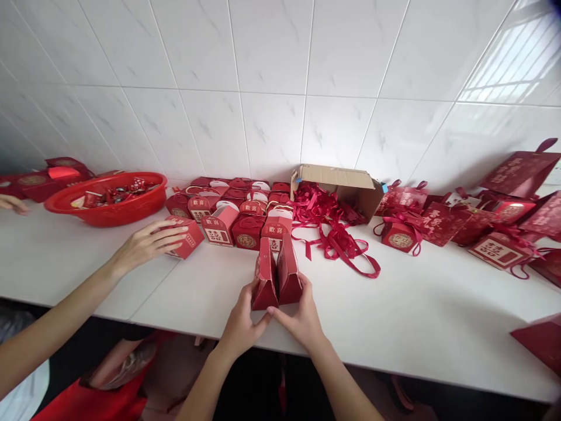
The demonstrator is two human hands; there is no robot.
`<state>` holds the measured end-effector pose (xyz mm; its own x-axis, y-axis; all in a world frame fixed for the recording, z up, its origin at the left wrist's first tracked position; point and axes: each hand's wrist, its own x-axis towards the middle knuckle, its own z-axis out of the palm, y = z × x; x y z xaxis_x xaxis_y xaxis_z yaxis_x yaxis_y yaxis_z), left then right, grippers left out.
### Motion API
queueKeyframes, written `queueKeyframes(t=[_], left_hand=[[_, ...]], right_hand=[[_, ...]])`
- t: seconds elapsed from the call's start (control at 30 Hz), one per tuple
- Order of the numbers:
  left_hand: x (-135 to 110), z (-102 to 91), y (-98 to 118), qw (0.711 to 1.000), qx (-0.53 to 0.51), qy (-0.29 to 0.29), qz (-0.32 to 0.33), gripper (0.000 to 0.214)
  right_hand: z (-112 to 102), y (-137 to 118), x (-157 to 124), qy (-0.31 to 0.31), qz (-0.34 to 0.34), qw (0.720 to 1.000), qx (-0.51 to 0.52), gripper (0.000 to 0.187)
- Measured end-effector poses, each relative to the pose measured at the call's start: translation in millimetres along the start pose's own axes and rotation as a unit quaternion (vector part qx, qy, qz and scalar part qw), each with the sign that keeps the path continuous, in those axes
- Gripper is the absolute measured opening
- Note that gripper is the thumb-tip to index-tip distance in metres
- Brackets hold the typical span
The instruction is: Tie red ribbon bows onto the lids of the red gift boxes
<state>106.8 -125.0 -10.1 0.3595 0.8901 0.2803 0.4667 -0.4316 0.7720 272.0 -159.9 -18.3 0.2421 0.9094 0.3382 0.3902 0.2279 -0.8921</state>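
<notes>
A small red gift box [277, 273] with its top flaps standing up rests on the white table [421, 327] right in front of me. My left hand [242, 323] grips its left side and my right hand [298, 316] grips its right side, fingers wrapped round it. Behind it stands a cluster of finished red gift boxes [236, 207] with white labels. Red ribbons [335, 234] spill from a tipped cardboard box [339, 186] behind and to the right.
Another person's hand [146, 244] reaches in from the left onto a red box [187, 235]. A red basket [107, 197] of sweets stands at the back left. Flat red boxes [495, 225] pile up on the right. A white tiled wall [272, 76] backs the table.
</notes>
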Motion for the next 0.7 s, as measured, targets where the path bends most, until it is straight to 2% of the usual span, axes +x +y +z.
queueKeyframes(t=[0.1,0.2,0.3,0.37,0.47,0.63,0.7], left_hand=[[3,-1.4,1,1.000,0.008,-0.008,0.003,0.056],[8,-0.5,4,1.000,-0.001,-0.018,0.006,0.051],[17,5.0,11,0.997,-0.029,-0.070,0.031,0.051],[26,17.2,21,0.991,-0.044,-0.115,0.062,0.056],[41,56.7,44,0.979,-0.068,-0.157,0.109,0.061],[57,156.2,92,0.971,-0.062,-0.185,0.138,0.077],[60,188.5,107,0.965,-0.051,-0.207,0.150,0.084]], right_hand=[[5,-1,2,0.029,0.018,0.999,0.003,0.096],[5,2,1,0.044,0.017,0.998,-0.027,0.089],[-8,11,-3,0.069,0.013,0.995,-0.064,0.076],[-26,20,-7,0.098,0.013,0.991,-0.085,0.072],[-70,39,-15,0.149,0.030,0.983,-0.106,0.072],[-168,73,-30,0.193,0.076,0.971,-0.122,0.070],[-202,84,-35,0.225,0.098,0.959,-0.142,0.074]])
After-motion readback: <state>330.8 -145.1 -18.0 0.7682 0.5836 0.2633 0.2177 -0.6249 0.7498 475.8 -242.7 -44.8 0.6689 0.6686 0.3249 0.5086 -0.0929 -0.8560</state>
